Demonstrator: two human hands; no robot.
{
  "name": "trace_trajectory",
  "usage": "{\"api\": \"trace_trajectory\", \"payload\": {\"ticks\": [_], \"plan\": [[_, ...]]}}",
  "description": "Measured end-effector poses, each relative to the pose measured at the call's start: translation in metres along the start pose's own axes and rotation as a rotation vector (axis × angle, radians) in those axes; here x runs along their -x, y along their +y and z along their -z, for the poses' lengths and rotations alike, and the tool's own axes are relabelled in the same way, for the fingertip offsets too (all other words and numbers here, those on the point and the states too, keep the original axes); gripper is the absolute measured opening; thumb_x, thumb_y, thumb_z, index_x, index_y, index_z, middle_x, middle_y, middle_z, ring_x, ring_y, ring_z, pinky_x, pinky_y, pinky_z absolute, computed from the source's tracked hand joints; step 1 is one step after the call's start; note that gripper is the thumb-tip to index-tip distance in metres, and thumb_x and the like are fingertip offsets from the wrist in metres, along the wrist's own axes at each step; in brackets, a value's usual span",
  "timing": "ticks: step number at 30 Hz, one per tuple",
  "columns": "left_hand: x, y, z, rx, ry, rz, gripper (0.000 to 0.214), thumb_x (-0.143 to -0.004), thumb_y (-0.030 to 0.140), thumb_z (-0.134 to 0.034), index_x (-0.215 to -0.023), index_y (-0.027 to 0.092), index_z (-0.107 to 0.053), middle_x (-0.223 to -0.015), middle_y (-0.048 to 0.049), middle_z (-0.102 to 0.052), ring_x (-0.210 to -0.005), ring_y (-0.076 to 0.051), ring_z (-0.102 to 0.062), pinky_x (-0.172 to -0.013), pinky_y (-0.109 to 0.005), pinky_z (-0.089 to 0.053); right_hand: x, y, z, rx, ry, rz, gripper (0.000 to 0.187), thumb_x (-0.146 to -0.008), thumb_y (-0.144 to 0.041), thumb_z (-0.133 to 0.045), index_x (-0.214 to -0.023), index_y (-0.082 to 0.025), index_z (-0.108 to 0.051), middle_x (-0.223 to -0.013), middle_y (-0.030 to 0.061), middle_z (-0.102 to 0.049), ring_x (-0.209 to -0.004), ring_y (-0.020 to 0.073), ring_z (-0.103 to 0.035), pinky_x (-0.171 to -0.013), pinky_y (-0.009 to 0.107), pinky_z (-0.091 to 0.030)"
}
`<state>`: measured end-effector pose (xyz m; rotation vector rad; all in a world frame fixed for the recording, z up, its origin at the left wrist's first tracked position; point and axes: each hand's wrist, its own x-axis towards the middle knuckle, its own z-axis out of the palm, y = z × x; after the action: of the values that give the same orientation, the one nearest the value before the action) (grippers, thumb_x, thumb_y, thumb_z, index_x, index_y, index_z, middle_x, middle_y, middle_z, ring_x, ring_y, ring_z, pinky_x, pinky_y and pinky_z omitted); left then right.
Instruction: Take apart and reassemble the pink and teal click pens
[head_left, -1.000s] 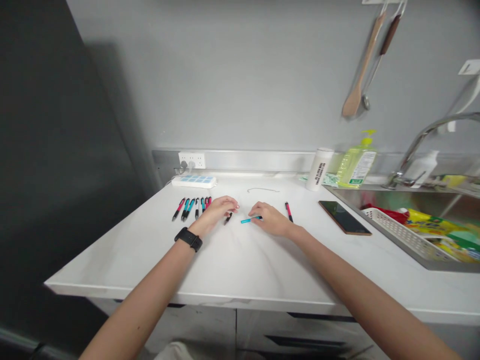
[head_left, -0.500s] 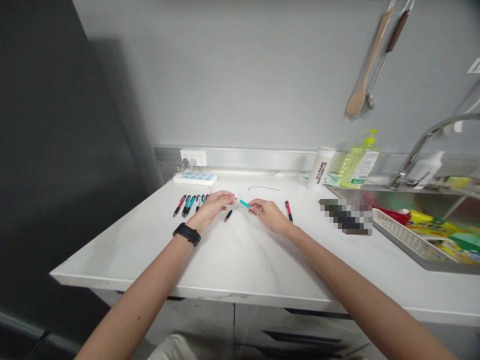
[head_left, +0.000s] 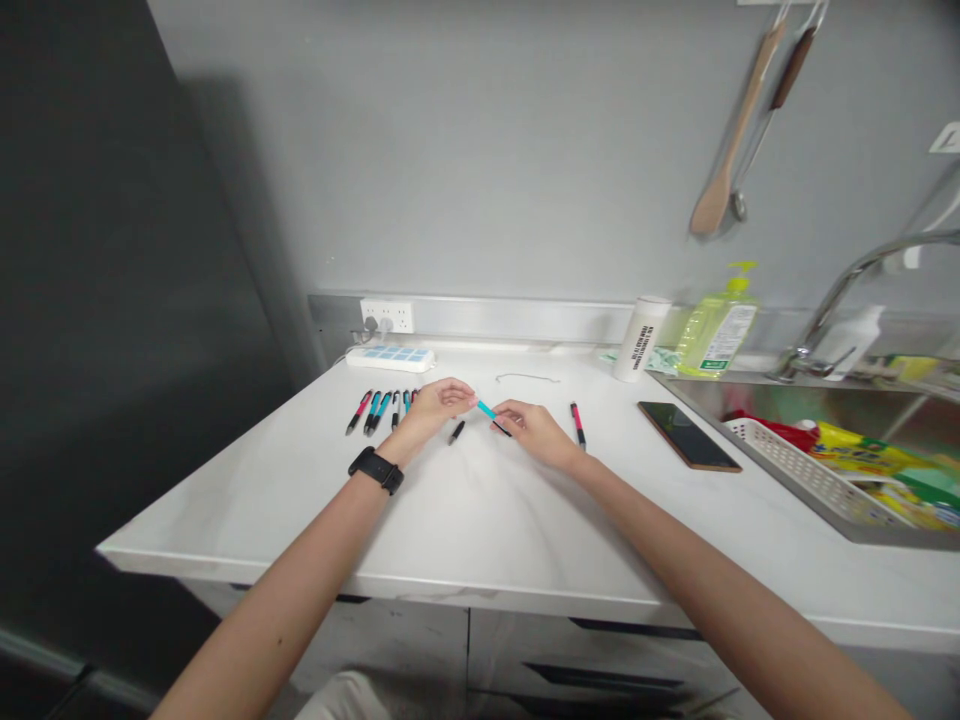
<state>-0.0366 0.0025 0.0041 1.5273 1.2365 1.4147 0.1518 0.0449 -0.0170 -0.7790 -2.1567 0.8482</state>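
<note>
Between my hands is a teal pen barrel [head_left: 487, 410], tilted down to the right, with a dark end near my right fingers. My right hand [head_left: 531, 428] is closed around its lower part. My left hand [head_left: 444, 402] has its fingertips pinched together at the barrel's upper left end; anything small in them is hidden. Just below lies a short black pen grip piece [head_left: 456, 432], loose on the counter. Several pens, among them a red pen [head_left: 359, 412] and a teal pen [head_left: 381, 412], lie in a row left of and partly behind my left hand. Another red pen [head_left: 577, 424] rests right of my right hand.
The white counter [head_left: 480, 520] carries a power strip [head_left: 391, 358], a thin wire [head_left: 528, 377], a white canister [head_left: 642, 340], a yellow-green pump bottle [head_left: 718, 325] and a dark phone [head_left: 688, 436]. At right, a perforated tray [head_left: 817, 480] sits by the sink.
The gap between my left fingertips and the teal barrel has closed; the barrel's end now meets them. My right hand has shifted slightly left.
</note>
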Motion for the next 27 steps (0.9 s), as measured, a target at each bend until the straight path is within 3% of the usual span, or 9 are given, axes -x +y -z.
{"api": "trace_trajectory", "payload": {"ticks": [6, 10, 13, 17, 20, 23, 27], "plan": [[-0.003, 0.002, 0.002, -0.209, -0.021, -0.179, 0.019, -0.070, 0.033, -0.065, -0.075, 0.015, -0.066, -0.079, -0.0047, -0.067, -0.076, -0.015, -0.059, -0.070, -0.026, -0.043, -0.004, 0.010, -0.006, -0.279, -0.028, -0.058, 0.016, -0.080, -0.026, -0.051, -0.087, -0.016, -0.060, -0.076, 0.0035, -0.068, -0.070, 0.0134, -0.062, -0.071, 0.027, -0.046], [-0.003, 0.003, 0.002, -0.310, -0.066, -0.223, 0.021, -0.074, 0.035, -0.060, -0.079, 0.015, -0.067, -0.084, -0.0060, -0.068, -0.081, -0.017, -0.060, -0.070, -0.026, -0.043, -0.006, 0.015, -0.008, -0.393, -0.052, -0.103, 0.021, -0.077, -0.034, -0.056, -0.088, -0.016, -0.059, -0.075, 0.0039, -0.068, -0.068, 0.0138, -0.061, -0.067, 0.027, -0.046], [-0.003, 0.000, 0.002, -0.390, -0.032, -0.202, 0.022, -0.076, 0.035, -0.057, -0.085, 0.016, -0.064, -0.088, -0.0058, -0.067, -0.083, -0.016, -0.060, -0.070, -0.025, -0.043, -0.008, 0.016, -0.008, -0.408, -0.028, -0.142, 0.022, -0.077, -0.035, -0.056, -0.089, -0.016, -0.057, -0.077, 0.0046, -0.068, -0.069, 0.0138, -0.061, -0.064, 0.027, -0.047], [-0.002, -0.011, 0.005, -0.701, 0.037, -0.059, 0.018, -0.072, 0.027, -0.056, -0.085, 0.016, -0.059, -0.076, -0.0040, -0.064, -0.072, -0.016, -0.059, -0.067, -0.026, -0.042, -0.009, 0.018, -0.003, -0.176, 0.096, -0.112, 0.015, -0.077, -0.028, -0.056, -0.084, -0.016, -0.059, -0.078, 0.0038, -0.065, -0.070, 0.0133, -0.059, -0.066, 0.025, -0.046], [0.002, -0.018, 0.009, -0.891, -0.048, 0.065, 0.022, -0.066, 0.028, -0.061, -0.085, 0.017, -0.057, -0.069, -0.0018, -0.061, -0.065, -0.016, -0.057, -0.060, -0.026, -0.040, -0.006, 0.015, 0.003, 0.071, 0.131, -0.103, 0.012, -0.078, -0.021, -0.053, -0.086, -0.016, -0.060, -0.077, 0.0030, -0.064, -0.071, 0.0127, -0.058, -0.070, 0.025, -0.045], [0.003, -0.021, 0.010, -0.872, -0.133, 0.143, 0.024, -0.063, 0.023, -0.062, -0.085, 0.016, -0.057, -0.069, -0.0011, -0.061, -0.063, -0.015, -0.057, -0.057, -0.025, -0.039, 0.000, 0.010, 0.005, 0.218, 0.065, -0.125, 0.018, -0.079, -0.017, -0.051, -0.094, -0.016, -0.061, -0.075, 0.0026, -0.064, -0.067, 0.0121, -0.057, -0.067, 0.024, -0.044], [-0.001, -0.021, 0.008, -0.704, -0.072, 0.170, 0.022, -0.061, 0.017, -0.061, -0.083, 0.015, -0.059, -0.072, -0.0027, -0.062, -0.064, -0.015, -0.057, -0.058, -0.024, -0.041, 0.005, 0.006, 0.002, 0.298, -0.033, -0.091, 0.016, -0.077, -0.012, -0.053, -0.088, -0.014, -0.064, -0.075, 0.0038, -0.065, -0.066, 0.0119, -0.058, -0.065, 0.022, -0.043]]}}
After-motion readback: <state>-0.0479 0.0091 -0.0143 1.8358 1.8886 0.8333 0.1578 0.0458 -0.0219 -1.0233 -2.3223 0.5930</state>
